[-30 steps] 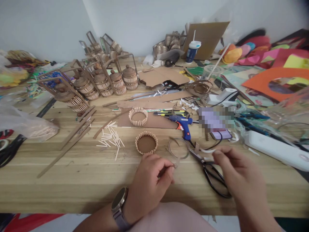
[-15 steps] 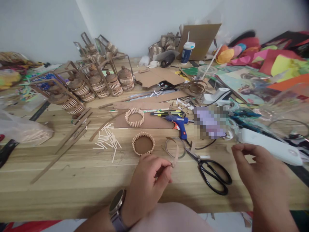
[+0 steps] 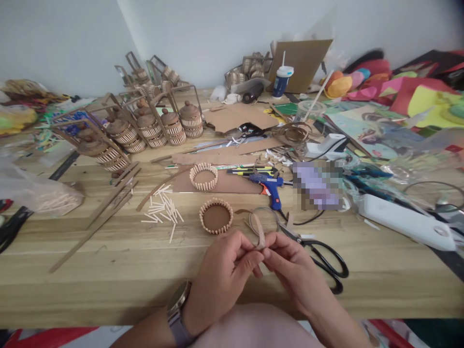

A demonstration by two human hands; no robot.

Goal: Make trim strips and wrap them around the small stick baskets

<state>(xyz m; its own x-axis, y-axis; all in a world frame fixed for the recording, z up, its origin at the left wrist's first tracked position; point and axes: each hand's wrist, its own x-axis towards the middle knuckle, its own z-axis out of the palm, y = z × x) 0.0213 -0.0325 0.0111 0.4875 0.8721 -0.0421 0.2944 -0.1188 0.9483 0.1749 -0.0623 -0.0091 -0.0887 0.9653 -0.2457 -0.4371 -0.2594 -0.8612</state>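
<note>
My left hand point(image 3: 230, 263), a watch on its wrist, pinches a thin brown strip point(image 3: 260, 233) between thumb and fingers. My right hand point(image 3: 295, 266) meets it from the other side, its fingertips closed on the strip's lower part. One end of the strip curls upward from between the hands; the rest is hidden by fingers. Just beyond my left hand sits a round brown tray ringed with small wooden sticks point(image 3: 216, 217). A similar stick ring point(image 3: 203, 177) lies farther back. Black-handled scissors point(image 3: 331, 258) lie beside my right hand, partly covered by it.
A coiled band point(image 3: 264, 220) and blue glue gun point(image 3: 271, 186) lie ahead. Loose sticks point(image 3: 163, 208) are scattered left, near long brown strips point(image 3: 94, 217). Finished lidded baskets with handles point(image 3: 174, 128) stand at back left. A white power strip point(image 3: 406, 222) lies right.
My right hand first moved away to the right, a white strip at its fingers a second ago, then came back without it to the brown strip. My left hand stayed nearly still.
</note>
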